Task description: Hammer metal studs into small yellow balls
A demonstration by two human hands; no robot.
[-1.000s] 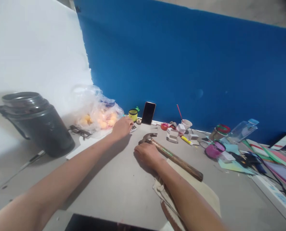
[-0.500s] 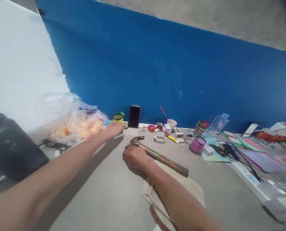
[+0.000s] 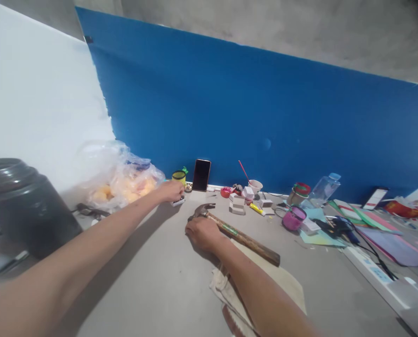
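Observation:
My left hand (image 3: 172,191) is stretched far forward with its fingers closed at a small white and dark object (image 3: 178,201) on the table, too small to name. Nearby stand a yellow mesh cup (image 3: 179,176) and an upright phone (image 3: 201,175). My right hand (image 3: 202,232) rests on the table, fingers curled under, just in front of the head of a claw hammer (image 3: 253,244). Whatever those fingers hold, if anything, is hidden. The hammer's wooden handle slants to the right, partly over a cream cloth (image 3: 286,285) beneath my right forearm.
A clear bag of peach-coloured fruit (image 3: 133,182) and a dark jar (image 3: 26,206) occupy the left. Small white boxes (image 3: 237,206), a yellow tube (image 3: 257,208) and a purple cup (image 3: 294,218) lie beyond the hammer. A power strip (image 3: 369,267) runs along the right.
The whole view has shifted slightly, so things appear a little lower and further right. Both hands keep nearly the same places on the table; the hammer has not visibly moved.

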